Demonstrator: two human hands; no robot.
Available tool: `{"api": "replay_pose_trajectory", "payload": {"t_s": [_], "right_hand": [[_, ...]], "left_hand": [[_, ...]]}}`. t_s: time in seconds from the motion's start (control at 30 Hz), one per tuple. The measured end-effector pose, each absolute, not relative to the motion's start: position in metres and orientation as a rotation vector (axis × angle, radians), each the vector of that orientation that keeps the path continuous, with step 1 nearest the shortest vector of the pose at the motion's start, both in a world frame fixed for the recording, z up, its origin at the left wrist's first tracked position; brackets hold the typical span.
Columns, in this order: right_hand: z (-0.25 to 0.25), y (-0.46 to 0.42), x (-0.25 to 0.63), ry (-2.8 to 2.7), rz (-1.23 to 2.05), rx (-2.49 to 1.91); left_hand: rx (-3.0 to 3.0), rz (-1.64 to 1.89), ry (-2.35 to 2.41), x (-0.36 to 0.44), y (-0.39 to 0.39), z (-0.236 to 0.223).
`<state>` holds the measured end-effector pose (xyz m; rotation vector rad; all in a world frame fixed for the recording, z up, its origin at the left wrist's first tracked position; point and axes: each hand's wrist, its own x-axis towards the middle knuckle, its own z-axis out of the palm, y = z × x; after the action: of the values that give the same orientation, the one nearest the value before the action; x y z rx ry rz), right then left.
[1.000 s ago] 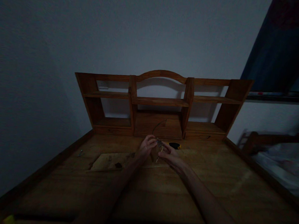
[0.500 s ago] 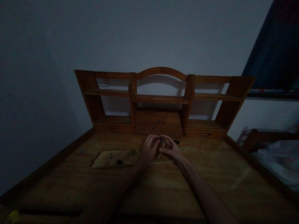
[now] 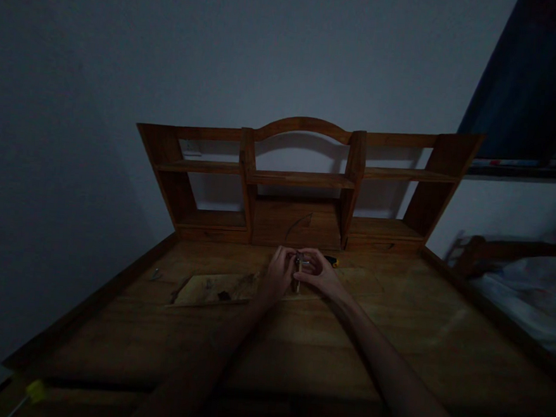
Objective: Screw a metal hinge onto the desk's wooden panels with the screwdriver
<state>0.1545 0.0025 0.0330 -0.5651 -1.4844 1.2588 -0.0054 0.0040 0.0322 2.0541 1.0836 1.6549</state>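
My left hand (image 3: 278,273) and my right hand (image 3: 318,272) meet over the middle of the desk, fingers closed in pinches around one small piece. The piece (image 3: 298,285) shows a pale, wood-coloured strip below and something dark and metallic near the fingertips; dim light hides its exact kind. Just behind my right hand lies a black-and-yellow handle (image 3: 332,262), its other end covered by the fingers. Beneath and left of my hands is a pale worn patch (image 3: 215,290) with a dark spot on the desktop.
The wooden desk (image 3: 296,356) carries a shelf unit (image 3: 301,179) along its back. A small metallic item (image 3: 156,275) lies at the left. Near the bottom left corner is a yellow-handled screwdriver (image 3: 35,390). Raised edges border both sides of the desk.
The view has tilted and shifted slightly. The small piece in my fingers now points more nearly straight toward me, and my right fingers have closed in a little; both hands stay together.
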Motion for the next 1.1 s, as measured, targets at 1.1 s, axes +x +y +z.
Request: {"api": "replay_pose_trajectory", "payload": {"t_s": [1.1], "right_hand": [[0.030,0.006,0.162,-1.311,1.458,-0.622]], "left_hand": [[2.511,1.393,1.419,-0.008,-0.003,0.039]]}}
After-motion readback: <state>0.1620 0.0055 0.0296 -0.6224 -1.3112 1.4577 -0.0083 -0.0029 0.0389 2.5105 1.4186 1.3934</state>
